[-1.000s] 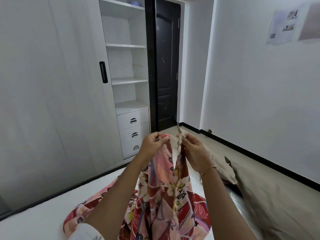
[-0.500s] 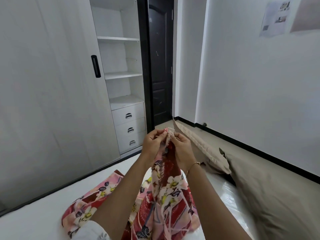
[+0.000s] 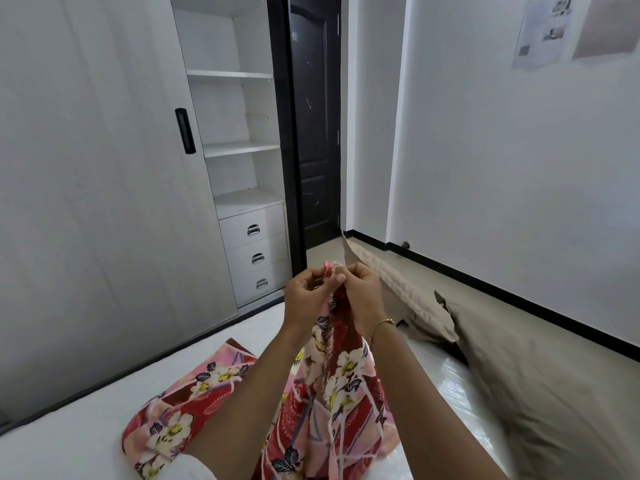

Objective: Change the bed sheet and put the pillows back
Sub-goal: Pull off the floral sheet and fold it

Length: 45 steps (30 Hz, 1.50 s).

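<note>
Both hands raised, pinching sheet (image 3: 332, 386) edge

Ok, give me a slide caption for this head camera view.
Both hands, left and right, pinch the floral sheet's edge above the bare mattress, pillows alongside.

White bare mattress (image 3: 86, 424) w/ a red-pink floral sheet (image 3: 180, 407) bunched on it near the middle; two tan pillows by its right edge, big one (image 3: 540, 393) close, 2nd (image 3: 412, 303) further back, touching
</note>
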Each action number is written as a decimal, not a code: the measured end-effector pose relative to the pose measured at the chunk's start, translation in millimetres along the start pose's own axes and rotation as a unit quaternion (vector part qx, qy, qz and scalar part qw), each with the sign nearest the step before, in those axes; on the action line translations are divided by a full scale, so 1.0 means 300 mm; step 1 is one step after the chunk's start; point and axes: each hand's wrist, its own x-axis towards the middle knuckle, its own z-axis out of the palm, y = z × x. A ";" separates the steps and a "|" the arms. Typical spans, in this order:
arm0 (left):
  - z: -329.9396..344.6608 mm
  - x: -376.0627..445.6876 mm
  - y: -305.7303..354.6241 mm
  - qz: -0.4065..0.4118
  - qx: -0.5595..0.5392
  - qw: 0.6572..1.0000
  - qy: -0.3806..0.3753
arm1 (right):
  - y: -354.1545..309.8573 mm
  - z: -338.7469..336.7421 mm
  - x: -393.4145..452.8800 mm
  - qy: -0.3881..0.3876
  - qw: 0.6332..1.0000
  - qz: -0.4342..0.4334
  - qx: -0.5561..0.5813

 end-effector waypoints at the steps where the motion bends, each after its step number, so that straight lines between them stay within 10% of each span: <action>1: 0.002 0.001 -0.002 0.000 0.004 1.000 0.004 | 0.002 -0.003 0.003 0.001 1.000 0.001 -0.010; 19: -0.012 -0.007 -0.064 0.070 0.098 0.993 0.010 | 0.047 -0.041 0.000 -0.058 0.998 0.007 0.020; 27: -0.027 -0.005 -0.094 0.250 0.273 0.929 -0.006 | 0.046 -0.043 0.009 -0.049 0.998 0.001 -0.031; 36: 0.006 0.007 -0.069 0.163 0.188 0.966 0.073 | 0.056 -0.072 0.032 -0.090 0.986 -0.050 -0.131; 45: 0.002 0.020 -0.030 0.047 0.174 0.979 0.100 | 0.036 -0.117 0.025 -0.354 0.933 0.031 -0.061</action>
